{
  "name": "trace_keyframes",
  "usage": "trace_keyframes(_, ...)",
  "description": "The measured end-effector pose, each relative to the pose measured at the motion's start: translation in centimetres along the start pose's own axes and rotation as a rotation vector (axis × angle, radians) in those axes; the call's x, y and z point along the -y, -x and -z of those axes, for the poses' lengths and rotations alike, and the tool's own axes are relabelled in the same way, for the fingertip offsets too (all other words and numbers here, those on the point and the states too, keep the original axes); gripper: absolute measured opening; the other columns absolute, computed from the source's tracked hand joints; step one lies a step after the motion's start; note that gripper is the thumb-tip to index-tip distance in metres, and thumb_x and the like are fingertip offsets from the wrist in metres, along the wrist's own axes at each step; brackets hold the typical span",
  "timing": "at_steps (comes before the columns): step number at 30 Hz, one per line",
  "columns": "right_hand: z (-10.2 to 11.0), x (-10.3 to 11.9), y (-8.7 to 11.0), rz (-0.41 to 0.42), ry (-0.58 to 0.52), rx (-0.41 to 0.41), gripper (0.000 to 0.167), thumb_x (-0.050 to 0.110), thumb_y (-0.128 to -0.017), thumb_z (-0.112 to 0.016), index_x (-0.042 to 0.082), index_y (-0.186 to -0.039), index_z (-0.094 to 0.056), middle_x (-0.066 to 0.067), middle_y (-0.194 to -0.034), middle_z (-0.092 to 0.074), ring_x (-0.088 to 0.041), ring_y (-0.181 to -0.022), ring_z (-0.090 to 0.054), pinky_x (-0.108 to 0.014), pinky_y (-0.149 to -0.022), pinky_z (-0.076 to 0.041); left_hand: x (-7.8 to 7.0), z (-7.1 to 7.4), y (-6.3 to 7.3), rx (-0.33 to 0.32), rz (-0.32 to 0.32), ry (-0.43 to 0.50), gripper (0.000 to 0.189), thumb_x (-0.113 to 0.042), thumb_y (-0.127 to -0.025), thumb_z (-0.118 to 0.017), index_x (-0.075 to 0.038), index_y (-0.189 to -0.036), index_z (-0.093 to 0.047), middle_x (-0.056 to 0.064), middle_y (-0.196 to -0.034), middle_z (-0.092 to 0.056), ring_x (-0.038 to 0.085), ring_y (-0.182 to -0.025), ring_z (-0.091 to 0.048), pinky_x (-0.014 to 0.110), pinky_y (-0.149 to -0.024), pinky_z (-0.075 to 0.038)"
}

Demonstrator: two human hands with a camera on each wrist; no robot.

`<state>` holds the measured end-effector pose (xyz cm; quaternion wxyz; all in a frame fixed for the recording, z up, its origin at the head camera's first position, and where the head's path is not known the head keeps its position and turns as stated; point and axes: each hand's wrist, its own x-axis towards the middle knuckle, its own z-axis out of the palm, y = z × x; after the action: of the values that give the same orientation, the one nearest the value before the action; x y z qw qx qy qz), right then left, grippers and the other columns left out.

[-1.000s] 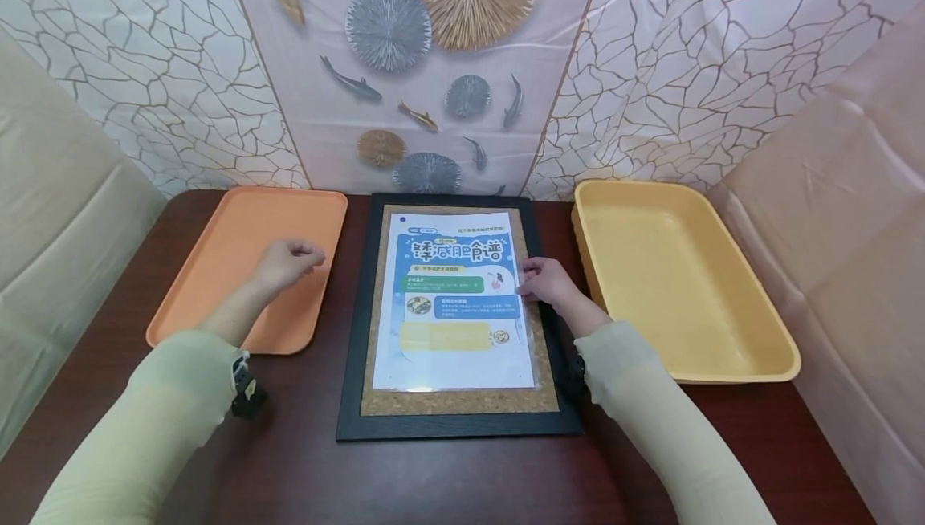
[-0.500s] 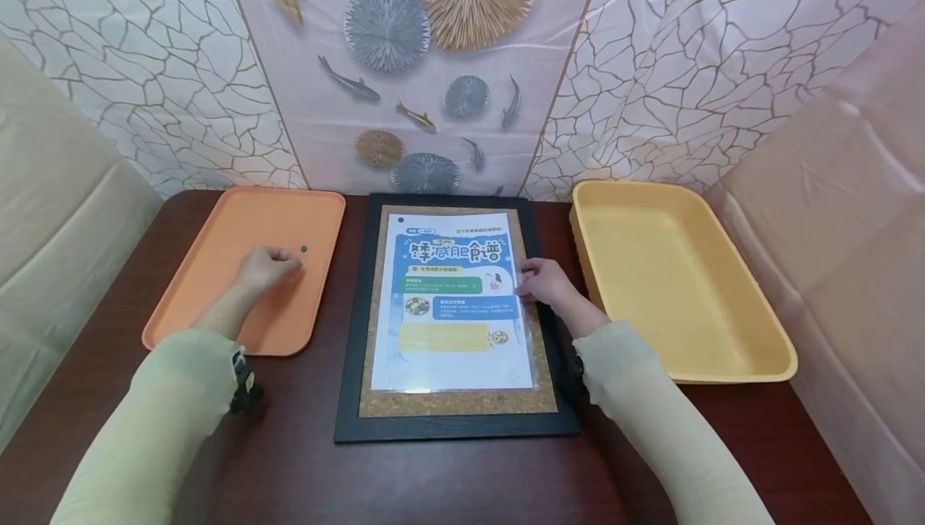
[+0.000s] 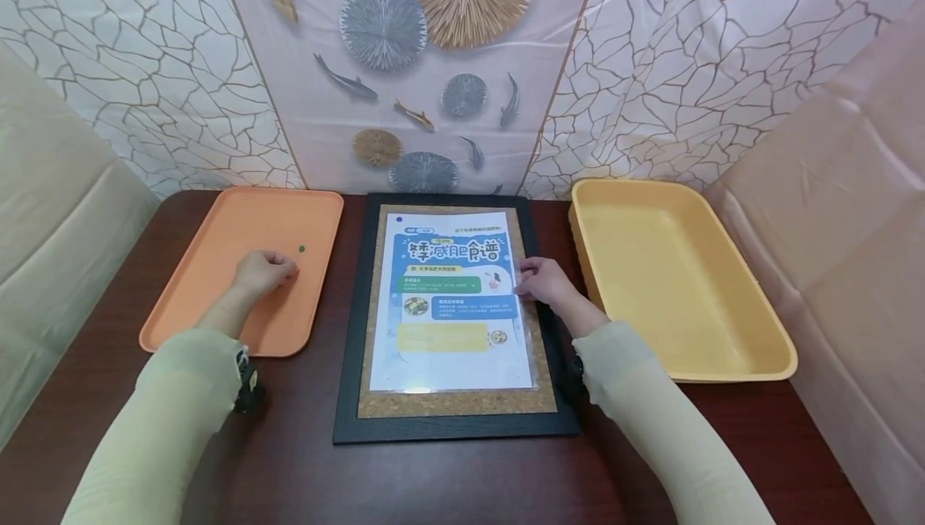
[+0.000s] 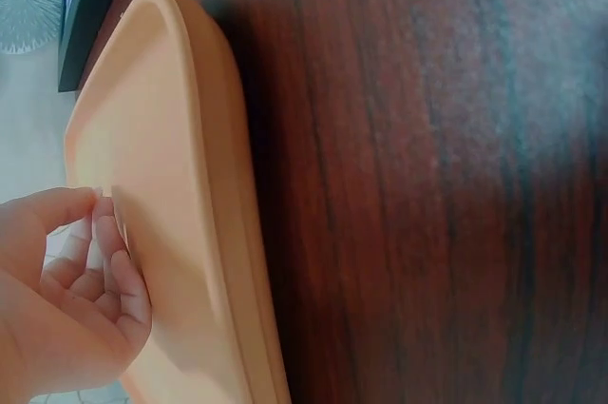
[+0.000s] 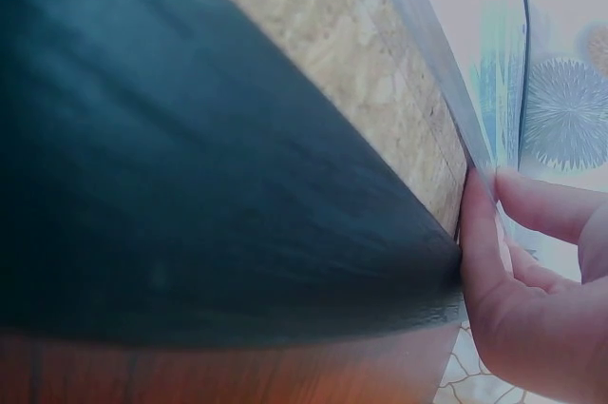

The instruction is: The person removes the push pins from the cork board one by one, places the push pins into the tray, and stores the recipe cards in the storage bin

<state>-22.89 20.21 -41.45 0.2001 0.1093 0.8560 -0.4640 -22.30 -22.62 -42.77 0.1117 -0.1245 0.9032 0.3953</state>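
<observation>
"While the L grip [image 3: 262, 272] hung low over the orange tray [image 3: 202, 284], which way did the green dot [image 3: 301, 249] lie from it?"

"Just past the fingertips, far side & a touch R. Dot sat on the tray, nr its R edge. Too small to ID, poss. a pin head."

"Long axis?"

"None to speak of, it looked round from above. Tray's own long axis ran nr-to-far, far end leaning R in the head view."

"State of the L grip?"

"Thumb & forefinger tips v. close, other fingers curled in. Cdn't tell whether they met or pinched anything, nor if the hand touched the tray."

"And the R grip [image 3: 545, 280]?"

"Well apart from the green dot, & busy: thumb & finger pinched the R edge of the printed sheet [image 3: 433, 368], nr the middle of that side. Sheet lay on the cork board [image 3: 405, 406] inside its black frame [image 3: 455, 429], long axis nr-to-far on the bench [image 3: 289, 461]. A purple dot [image 3: 399, 219] showed at its far L corner."

"So which hand was nearer?"

"L, no contest. If the green dot mattered, it prob. called for only a small fwd shift, w/ no need for the R hand to let go of the sheet."
</observation>
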Motion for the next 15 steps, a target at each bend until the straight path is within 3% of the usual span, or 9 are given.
trace_keyframes(15, -0.09, 0.04, 0.01, -0.007, 0.003, -0.003, 0.054, 0.003, -0.089, -0.060, 0.001, -0.139, -0.039, -0.020, -0.114, -0.056, -0.028, -0.101, -0.060, -0.037, -0.093, -0.049, 0.01, 0.00, 0.25, -0.006, -0.031, -0.009, 0.028, -0.021, -0.091, -0.054, 0.005, -0.100, -0.061, 0.010, -0.087, -0.064, 0.011, -0.072, -0.053, 0.019, -0.060, -0.042)
